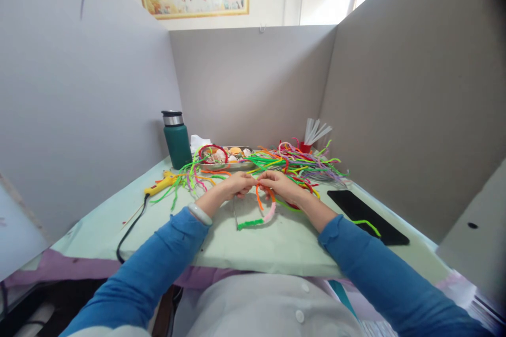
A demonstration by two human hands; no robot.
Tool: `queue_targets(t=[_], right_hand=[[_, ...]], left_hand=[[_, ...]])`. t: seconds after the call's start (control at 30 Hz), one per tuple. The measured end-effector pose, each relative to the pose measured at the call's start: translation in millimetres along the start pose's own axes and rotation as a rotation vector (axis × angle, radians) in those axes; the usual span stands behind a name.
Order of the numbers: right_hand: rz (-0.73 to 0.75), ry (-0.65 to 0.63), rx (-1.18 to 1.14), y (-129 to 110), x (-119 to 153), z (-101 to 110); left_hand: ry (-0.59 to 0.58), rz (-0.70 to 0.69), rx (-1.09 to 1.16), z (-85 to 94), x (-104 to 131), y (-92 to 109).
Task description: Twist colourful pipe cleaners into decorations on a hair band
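Observation:
Both my hands meet over the middle of the table around a thin wire hoop [236,216]. Part of it is wrapped in green [250,224], pink and orange fuzzy stems; the left part is bare wire. My left hand [238,185] is closed, pinching the hoop near its top. My right hand [278,185] is closed on an orange pipe cleaner [259,198], whose loose end hangs down inside the hoop. The fingers hide the exact spot where wire and stem meet.
Behind my hands lie a tray [237,167] of small decorations and a heap of colored pipe cleaners [304,163]. A yellow glue gun [160,184] with black cord and a green bottle [177,145] stand left. A red cup [304,147] of white sticks and a black pad [367,217] are right.

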State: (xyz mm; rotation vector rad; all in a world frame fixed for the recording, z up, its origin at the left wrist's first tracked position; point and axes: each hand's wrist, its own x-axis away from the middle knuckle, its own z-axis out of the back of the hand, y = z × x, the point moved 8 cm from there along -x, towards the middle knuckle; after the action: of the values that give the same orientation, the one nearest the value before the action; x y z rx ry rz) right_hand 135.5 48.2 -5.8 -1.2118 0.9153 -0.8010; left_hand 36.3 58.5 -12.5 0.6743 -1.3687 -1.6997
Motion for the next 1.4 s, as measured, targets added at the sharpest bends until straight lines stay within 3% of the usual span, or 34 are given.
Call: queue_targets(t=[0.47, 1.03, 1.23, 1.4], right_hand=[[0.039, -0.015, 0.022, -3.0, -0.8, 0.0], [0.043, 0.046, 0.121, -1.1, -1.9, 0.5], [0.065, 0.069, 0.200, -6.4, 0.5, 0.5], [0.067, 0.094, 0.214, -6.7, 0.7, 1.9]], left_hand=[[-0.082, 0.012, 0.168, 0.4, -3.4, -4.3], [-0.033, -0.041, 0.081, 0.5, -2.5, -2.4], [-0.085, -0.034, 0.081, 0.3, -5.3, -8.2], [-0.100, -0.035, 0.025, -2.9, -0.4, -2.0]])
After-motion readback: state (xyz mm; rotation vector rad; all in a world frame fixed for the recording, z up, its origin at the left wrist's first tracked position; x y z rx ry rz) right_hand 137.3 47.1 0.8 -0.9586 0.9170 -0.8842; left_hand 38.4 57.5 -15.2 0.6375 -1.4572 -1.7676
